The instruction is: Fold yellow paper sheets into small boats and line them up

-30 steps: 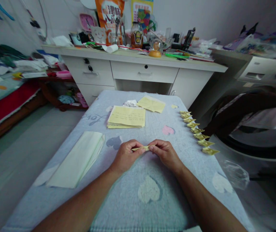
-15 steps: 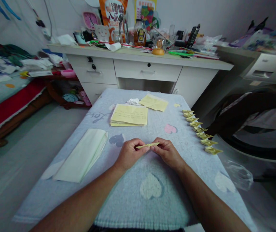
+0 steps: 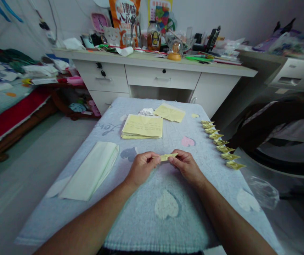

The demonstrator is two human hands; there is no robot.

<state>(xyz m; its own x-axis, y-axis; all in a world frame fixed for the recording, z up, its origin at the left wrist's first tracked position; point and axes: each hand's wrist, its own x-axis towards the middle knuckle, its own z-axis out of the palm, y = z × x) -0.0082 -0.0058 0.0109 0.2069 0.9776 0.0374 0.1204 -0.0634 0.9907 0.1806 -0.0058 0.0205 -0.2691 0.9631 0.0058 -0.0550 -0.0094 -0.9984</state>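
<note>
A small folded yellow paper boat (image 3: 165,157) is pinched between my two hands above the cloth-covered table. My left hand (image 3: 142,165) grips its left end between thumb and fingers, hiding part of that tip. On the right end, my right hand (image 3: 186,164) is closed with thumb and forefinger. Several finished-looking yellow paper boats (image 3: 229,156) stand in a row along the table's right edge. Farther back lies a stack of yellow paper sheets (image 3: 142,126), with more loose yellow sheets (image 3: 170,112) behind it to the right.
A folded pale green cloth or paper (image 3: 90,171) lies on the table's left side. Crumpled white paper (image 3: 147,112) sits behind the stack. Beyond the table stands a white desk (image 3: 162,63) crowded with jars and bags. A washing machine (image 3: 287,74) is at the right.
My hands have drawn slightly apart along the paper boat, so more of its middle shows. The boat has risen a little and its right end tilts up. The other things have not moved.
</note>
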